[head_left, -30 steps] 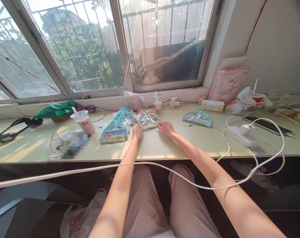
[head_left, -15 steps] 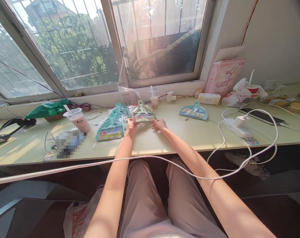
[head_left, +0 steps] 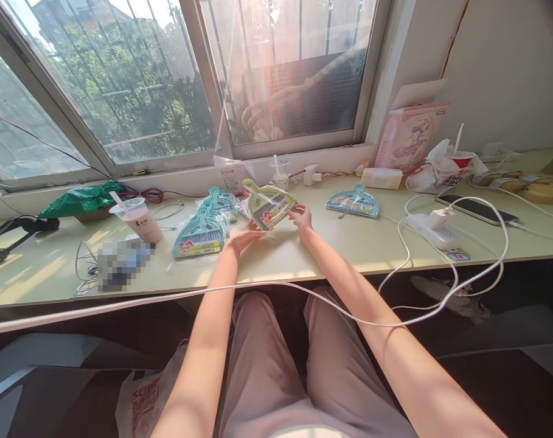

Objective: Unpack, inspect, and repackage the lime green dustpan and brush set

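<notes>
A wrapped green dustpan and brush set (head_left: 267, 205) is held tilted above the table, its handle toward the upper left. My left hand (head_left: 247, 236) is closed on its lower edge, with some fingers hidden behind it. At its right corner, my right hand (head_left: 302, 220) pinches the edge between thumb and fingers. Just left of my left hand lie several wrapped teal dustpan and brush sets, the front one (head_left: 201, 236) overlapping others (head_left: 220, 201) behind. A separate blue-teal set (head_left: 353, 202) lies to the right of my right hand.
A pink drink cup (head_left: 138, 220) with a straw stands left; a second cup (head_left: 280, 175) is by the window. A white power strip (head_left: 434, 231), a phone (head_left: 479, 208) and a pink box (head_left: 413, 137) are right. A white cable (head_left: 276, 285) crosses in front of my forearms.
The green dustpan and brush set has been lifted and turned clockwise, its right side raised. My right hand has risen with it, and my left hand has shifted under its lower edge.
</notes>
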Demonstrator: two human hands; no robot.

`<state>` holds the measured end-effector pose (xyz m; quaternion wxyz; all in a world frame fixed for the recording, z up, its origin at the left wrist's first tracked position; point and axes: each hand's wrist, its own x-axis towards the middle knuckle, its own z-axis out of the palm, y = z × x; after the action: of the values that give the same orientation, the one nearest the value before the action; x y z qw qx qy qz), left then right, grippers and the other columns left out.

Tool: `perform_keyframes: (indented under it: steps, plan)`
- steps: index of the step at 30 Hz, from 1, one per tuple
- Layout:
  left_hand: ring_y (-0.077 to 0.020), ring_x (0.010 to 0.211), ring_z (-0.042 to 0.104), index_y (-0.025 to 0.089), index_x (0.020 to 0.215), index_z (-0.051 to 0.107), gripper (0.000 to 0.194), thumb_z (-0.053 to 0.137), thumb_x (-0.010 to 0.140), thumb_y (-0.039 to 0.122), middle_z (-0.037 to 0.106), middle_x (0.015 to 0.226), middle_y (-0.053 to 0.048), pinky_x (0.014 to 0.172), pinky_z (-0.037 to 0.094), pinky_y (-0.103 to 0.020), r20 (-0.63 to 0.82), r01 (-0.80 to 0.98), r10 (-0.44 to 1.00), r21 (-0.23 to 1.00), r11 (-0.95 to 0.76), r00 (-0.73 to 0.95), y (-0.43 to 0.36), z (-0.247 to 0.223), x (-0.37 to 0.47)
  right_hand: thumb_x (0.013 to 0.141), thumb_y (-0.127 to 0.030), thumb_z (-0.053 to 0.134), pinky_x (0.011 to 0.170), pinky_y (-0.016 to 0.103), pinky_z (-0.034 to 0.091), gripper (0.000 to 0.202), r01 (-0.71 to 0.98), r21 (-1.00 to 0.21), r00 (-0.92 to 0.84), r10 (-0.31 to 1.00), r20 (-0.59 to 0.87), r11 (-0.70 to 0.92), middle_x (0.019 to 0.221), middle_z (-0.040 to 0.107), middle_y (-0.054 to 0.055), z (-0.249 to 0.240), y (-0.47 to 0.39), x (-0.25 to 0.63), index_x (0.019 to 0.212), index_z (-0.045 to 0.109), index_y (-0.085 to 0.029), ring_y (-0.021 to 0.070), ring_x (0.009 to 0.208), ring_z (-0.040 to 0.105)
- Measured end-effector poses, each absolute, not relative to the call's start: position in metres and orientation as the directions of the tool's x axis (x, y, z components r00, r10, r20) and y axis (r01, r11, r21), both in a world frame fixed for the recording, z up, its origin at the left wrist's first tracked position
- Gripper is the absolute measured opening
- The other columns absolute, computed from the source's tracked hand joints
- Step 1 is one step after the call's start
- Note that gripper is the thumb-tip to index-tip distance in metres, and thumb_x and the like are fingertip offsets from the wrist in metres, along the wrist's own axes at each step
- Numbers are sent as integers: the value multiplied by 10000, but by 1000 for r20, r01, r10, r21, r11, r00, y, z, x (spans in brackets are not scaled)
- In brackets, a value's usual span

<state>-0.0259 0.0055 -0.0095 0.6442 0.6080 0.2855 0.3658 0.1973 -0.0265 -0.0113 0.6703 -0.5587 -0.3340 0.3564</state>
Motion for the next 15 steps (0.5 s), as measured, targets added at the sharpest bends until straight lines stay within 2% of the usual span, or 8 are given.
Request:
perform_keyframes:
  steps: [3,5,7,11,15]
  plan:
    - [-335,1237,700,178,1348,677,624,868,755,198,750,1277,-147,1187,458,-546,49,-160,820,986,53,571,4,-8,-26,637,-367,815,674,285,473,490,-119,-980,481,873,82,158,990,707,4,-13,-24,205,961,461,-265,150,700,632]
    - [-334,1273,678,150,1349,681,475,763,905,299,749,1269,-162,1185,464,-526,26,-203,820,973,111,571,3,-6,-25,638,-374,803,672,282,472,492,-100,-977,445,887,126,189,1027,706,10,-13,-24,207,993,480,-263,140,698,613]
    - [-325,1290,665,139,1355,678,403,634,1003,330,743,1286,-161,1185,466,-524,10,-225,844,965,131,536,2,-5,-23,663,-407,782,659,278,473,492,-65,-973,398,900,179,222,1103,708,18,-12,-25,206,1048,510,-269,137,707,612]
    - [-299,1263,678,146,1383,653,427,644,989,310,729,1324,-154,1202,460,-537,34,-255,906,963,82,421,0,-7,-19,747,-407,705,685,270,508,559,-50,-959,326,912,250,280,1250,707,18,-10,-29,203,1262,513,-309,156,819,678]
    - [-296,1222,702,170,1417,640,462,648,996,360,734,1309,-156,1185,488,-540,49,-258,889,963,79,455,-1,-8,-16,790,-356,676,740,285,552,674,-108,-963,341,919,199,249,1313,714,42,-8,-30,203,1427,458,-317,182,922,721]
